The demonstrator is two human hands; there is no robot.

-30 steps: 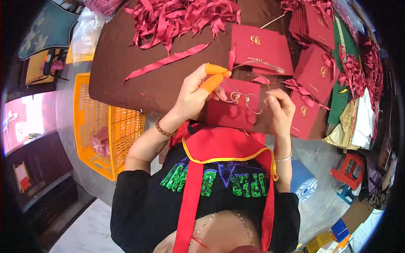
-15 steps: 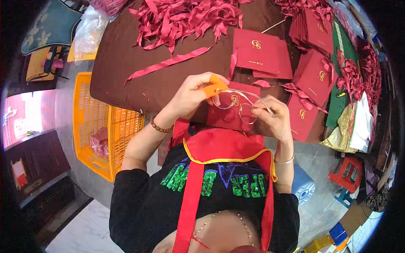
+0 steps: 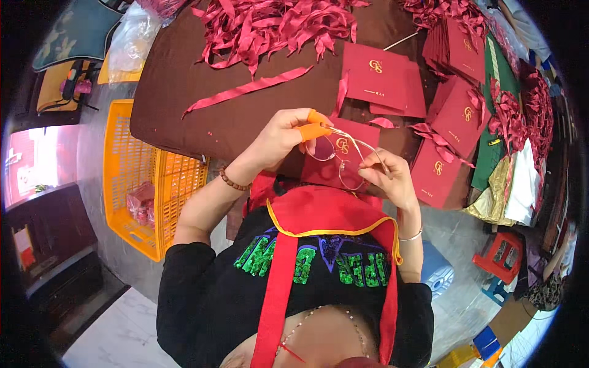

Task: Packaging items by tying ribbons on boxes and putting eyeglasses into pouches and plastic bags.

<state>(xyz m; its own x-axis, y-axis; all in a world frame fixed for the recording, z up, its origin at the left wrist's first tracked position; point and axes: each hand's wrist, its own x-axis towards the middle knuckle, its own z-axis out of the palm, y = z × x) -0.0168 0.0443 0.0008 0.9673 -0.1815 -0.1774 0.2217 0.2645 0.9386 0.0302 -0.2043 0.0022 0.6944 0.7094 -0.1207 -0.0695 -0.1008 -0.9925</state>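
A pair of thin-rimmed eyeglasses (image 3: 323,158) with clear lenses is held up between my two hands, above the near edge of the table. My left hand (image 3: 286,136), with orange covers on its thumb and forefinger, pinches one end of the frame. The fingers of my right hand (image 3: 392,176) close on the other side of the glasses. Beneath them lies a dark red square bag (image 3: 362,132) with a gold emblem, partly hidden by my hands and the glasses.
On the brown-covered table (image 3: 165,80) are a heap of red ribbons (image 3: 276,30), one loose ribbon (image 3: 245,91) and further red bags (image 3: 383,76), some stacked at right. An orange crate (image 3: 116,172) stands on the floor at left; a red stool (image 3: 500,254) at right.
Both hands still hold the glasses. My right hand has shifted slightly left and down, and the glasses have turned a little between the hands.
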